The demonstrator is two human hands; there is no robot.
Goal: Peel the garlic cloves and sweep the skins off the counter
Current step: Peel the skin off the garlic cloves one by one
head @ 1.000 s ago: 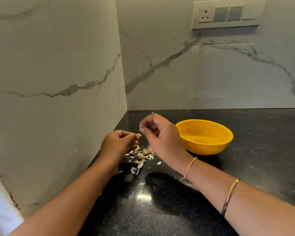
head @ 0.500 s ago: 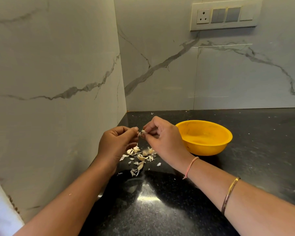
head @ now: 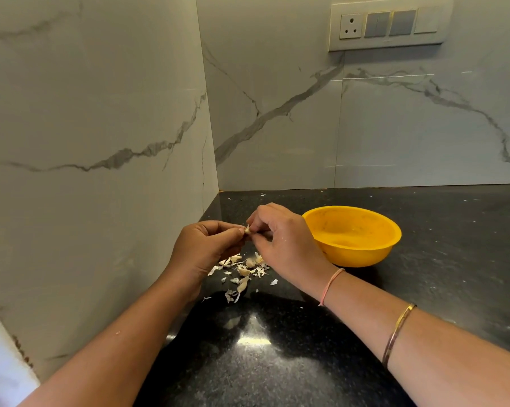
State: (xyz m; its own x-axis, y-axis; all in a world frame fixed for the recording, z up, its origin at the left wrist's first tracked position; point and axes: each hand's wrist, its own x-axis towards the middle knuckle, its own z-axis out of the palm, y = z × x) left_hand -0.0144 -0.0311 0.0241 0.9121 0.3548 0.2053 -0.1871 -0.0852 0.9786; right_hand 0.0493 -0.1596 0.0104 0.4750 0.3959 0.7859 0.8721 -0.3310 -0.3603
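A small pale garlic clove (head: 247,230) is pinched between the fingertips of my left hand (head: 206,248) and my right hand (head: 280,242), held a little above the black counter (head: 277,362). Both hands meet at the clove, thumbs and forefingers closed on it. Directly below them lies a loose pile of garlic skins (head: 242,271) and a few cloves, scattered on the counter near the corner of the walls. Part of the pile is hidden behind my hands.
A yellow bowl (head: 353,254) stands on the counter just right of my right hand. Marble walls close off the left side and the back. A switch panel (head: 389,24) with a socket sits high on the back wall.
My two hands have come together: the right hand dropped from its raised position and joined the left at the clove. The view shifted slightly.
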